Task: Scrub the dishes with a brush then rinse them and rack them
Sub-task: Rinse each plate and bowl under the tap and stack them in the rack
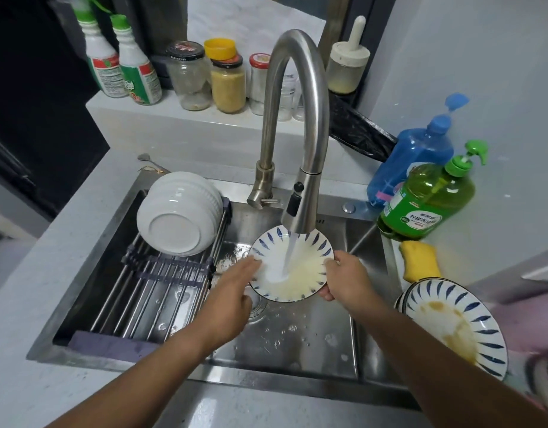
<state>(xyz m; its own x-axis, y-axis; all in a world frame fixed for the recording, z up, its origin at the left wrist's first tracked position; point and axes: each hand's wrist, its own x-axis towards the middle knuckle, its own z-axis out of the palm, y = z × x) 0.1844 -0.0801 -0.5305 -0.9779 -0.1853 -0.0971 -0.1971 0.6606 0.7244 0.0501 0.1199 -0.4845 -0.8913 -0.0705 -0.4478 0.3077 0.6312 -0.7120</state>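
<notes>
A small white plate with blue leaf strokes (292, 267) is gripped at its right rim by the right hand (346, 278) above the steel sink (297, 338); its left edge is touched by the left hand's (228, 299) straight fingers. Water is poured onto it from the curved steel tap (300, 134).

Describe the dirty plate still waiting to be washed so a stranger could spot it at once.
Start at the steel sink and go to the counter on its right, past the yellow sponge. The waiting plate sits there near the front edge. Unlike the smaller matching plate under the tap, it is dry, untouched and smeared with brown sauce.
</notes>
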